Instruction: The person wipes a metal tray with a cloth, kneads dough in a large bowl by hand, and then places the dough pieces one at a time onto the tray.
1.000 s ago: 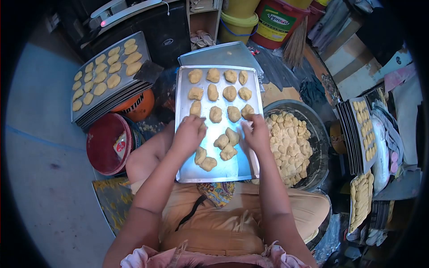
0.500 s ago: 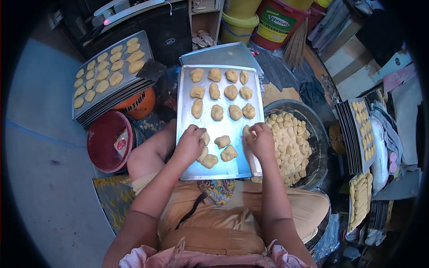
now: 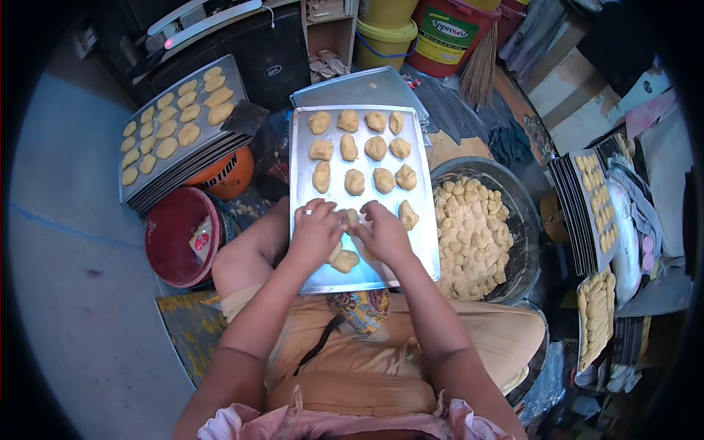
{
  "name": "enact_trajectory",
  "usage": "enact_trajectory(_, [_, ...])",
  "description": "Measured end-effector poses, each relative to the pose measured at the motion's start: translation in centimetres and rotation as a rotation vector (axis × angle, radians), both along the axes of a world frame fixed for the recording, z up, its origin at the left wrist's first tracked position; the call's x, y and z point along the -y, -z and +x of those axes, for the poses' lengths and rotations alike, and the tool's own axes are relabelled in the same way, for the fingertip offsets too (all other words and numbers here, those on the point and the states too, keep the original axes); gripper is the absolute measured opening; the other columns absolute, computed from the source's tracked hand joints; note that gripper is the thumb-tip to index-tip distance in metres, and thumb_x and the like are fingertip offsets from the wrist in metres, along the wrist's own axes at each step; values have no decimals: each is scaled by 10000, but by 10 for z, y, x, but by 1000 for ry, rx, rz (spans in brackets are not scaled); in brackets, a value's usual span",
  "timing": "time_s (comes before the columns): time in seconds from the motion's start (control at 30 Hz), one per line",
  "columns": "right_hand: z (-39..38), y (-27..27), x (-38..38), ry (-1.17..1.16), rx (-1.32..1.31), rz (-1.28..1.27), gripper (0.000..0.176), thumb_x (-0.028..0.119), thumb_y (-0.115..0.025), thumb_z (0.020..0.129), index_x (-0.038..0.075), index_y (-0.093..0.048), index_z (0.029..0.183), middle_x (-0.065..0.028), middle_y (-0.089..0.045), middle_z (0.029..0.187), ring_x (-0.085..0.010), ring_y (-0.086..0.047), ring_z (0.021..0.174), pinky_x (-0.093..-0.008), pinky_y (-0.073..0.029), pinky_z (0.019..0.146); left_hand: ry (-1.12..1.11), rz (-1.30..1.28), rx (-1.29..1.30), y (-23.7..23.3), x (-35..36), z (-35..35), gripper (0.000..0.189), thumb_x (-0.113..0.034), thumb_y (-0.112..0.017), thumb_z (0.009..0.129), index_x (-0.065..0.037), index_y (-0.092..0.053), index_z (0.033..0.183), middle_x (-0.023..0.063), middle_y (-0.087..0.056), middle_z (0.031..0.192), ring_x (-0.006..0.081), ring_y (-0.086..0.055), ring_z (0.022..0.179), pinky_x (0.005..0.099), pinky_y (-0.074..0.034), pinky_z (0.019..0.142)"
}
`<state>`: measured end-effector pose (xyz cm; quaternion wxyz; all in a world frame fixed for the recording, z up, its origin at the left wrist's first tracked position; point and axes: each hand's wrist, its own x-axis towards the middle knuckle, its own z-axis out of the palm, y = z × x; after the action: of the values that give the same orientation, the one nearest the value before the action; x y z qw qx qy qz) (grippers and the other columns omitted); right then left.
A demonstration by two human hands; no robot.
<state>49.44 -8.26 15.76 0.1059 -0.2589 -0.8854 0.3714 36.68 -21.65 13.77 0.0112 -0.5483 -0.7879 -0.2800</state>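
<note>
A metal tray [image 3: 431, 257] reaches over my lap, with rows of pale dough pieces [image 3: 354, 182] on it. My left hand [image 3: 317, 233] is curled low over the tray's near left part, its fingers partly hiding dough. My right hand [image 3: 383, 236] bends in from the right, fingertips closed at a small dough lump [image 3: 352, 217] between both hands. Just below my left hand lies a flattish dough piece [image 3: 344, 262]. To the right of my right hand, a separate dough piece [image 3: 408, 215] rests on the tray. How firmly my left fingers grip is partly hidden.
A large dark tub [image 3: 526, 253] full of dough lumps [image 3: 473, 238] stands right of the tray. Stacked trays with dough [image 3: 169, 121] are at left, beside a red bucket [image 3: 158, 246]. More stacked trays [image 3: 576, 220] stand at right. Margarine buckets [image 3: 444, 37] are behind.
My right hand has moved left from the tray's right edge to the middle, leaving a dough piece at the right. My left hand has shifted slightly inward, and both hands are now close together.
</note>
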Motion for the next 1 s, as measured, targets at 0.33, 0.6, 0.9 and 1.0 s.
enact_trajectory(0.33, [48, 10, -4, 231, 10, 13, 500, 288, -775, 750, 73, -546, 1139, -170, -648, 960, -349, -662, 877, -447, -522, 767, -1, -38, -105, 12, -22, 7, 313, -208, -692, 807, -145, -705, 1113, 18, -646, 936, 225, -541, 1027, 439, -303, 958])
enact_trajectory(0.6, [29, 3, -13, 211, 297, 278, 524, 428, -687, 818, 58, -553, 1164, -167, -670, 991, -324, -680, 838, -437, -531, 694, 0, -116, -102, -4, -25, 15, 366, -258, -687, 818, -162, -686, 1171, 48, -623, 970, 236, -523, 1035, 442, -309, 948])
enact_trajectory(0.9, [40, -8, -20, 241, 241, 301, 483, 310, -679, 830, 114, -587, 1262, -138, -647, 1072, -314, -660, 908, -431, -534, 769, 49, -73, -78, -8, -29, 25, 391, -228, -701, 808, -129, -663, 1184, 70, -606, 1147, 262, -508, 1125, 469, -300, 981])
enact_trajectory(1.0, [52, 1, -44, 223, 81, 380, 483, 292, -695, 817, 119, -604, 1258, -145, -635, 1098, -314, -645, 959, -423, -529, 804, 115, -58, -101, -3, -40, 35, 384, -223, -697, 809, -120, -649, 1176, 71, -610, 1177, 256, -514, 1138, 469, -305, 986])
